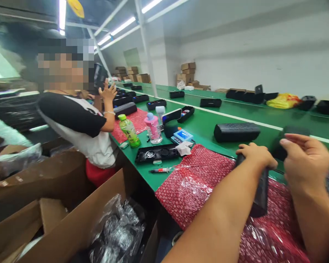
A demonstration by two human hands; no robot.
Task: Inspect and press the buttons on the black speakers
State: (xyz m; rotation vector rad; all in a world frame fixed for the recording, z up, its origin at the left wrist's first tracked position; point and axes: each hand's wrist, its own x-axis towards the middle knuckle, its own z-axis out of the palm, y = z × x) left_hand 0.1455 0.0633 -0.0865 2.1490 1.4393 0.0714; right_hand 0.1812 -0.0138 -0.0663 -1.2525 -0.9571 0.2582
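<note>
My left hand [257,155] is closed over the upper end of a long black case [260,197], which looks like a speaker housing. That case stands tilted on red bubble wrap [192,182], and my forearm covers part of it. To its right, my right hand [308,157] is raised with thumb and fingers curled together in a pinch; what they hold, if anything, is too small or hidden to make out. Behind those fingertips is a blurred dark object [279,146]. A second black speaker housing [237,132] lies on the green bench just beyond my left hand.
Left of the wrap are an open black shell [156,154], a syringe [160,170], a blue-screened device [183,135], a pink-topped bottle [153,129] and a green bottle [129,132]. A co-worker [79,120] sits at left holding a black case. Cardboard boxes [79,208] stand below the bench.
</note>
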